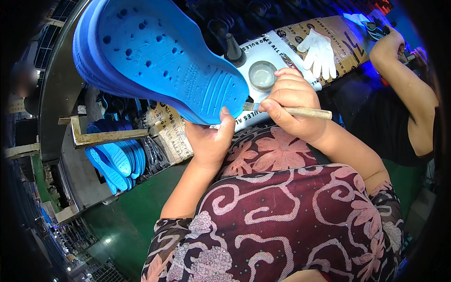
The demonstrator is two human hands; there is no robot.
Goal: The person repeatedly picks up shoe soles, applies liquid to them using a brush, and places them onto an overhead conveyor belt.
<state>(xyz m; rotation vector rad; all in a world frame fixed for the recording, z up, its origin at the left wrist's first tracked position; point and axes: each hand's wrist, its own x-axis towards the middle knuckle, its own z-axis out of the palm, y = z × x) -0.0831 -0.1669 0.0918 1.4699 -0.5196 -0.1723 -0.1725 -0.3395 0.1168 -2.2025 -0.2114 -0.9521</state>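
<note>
My left hand (211,141) grips the heel end of a thick stack of blue shoe soles (188,77), thumb on the top one. The top sole lies face up and tilted, with round holes in its front part and ridges at the heel. In my right hand (298,101) is a brush (307,112), pinched by its pale wooden handle. Its bristle end is at the heel edge of the soles; whether it touches cannot be made out. Just beyond my right fingers stands a round jar (262,76) with cloudy, whitish contents.
A dark cone-topped bottle (233,50) stands beside the jar. Past it a white glove (319,54) lies on printed brown wrapping (345,42). More blue soles (117,162) are stacked at lower left, under a wooden bar (110,137). Another person's hand (387,49) works at far right.
</note>
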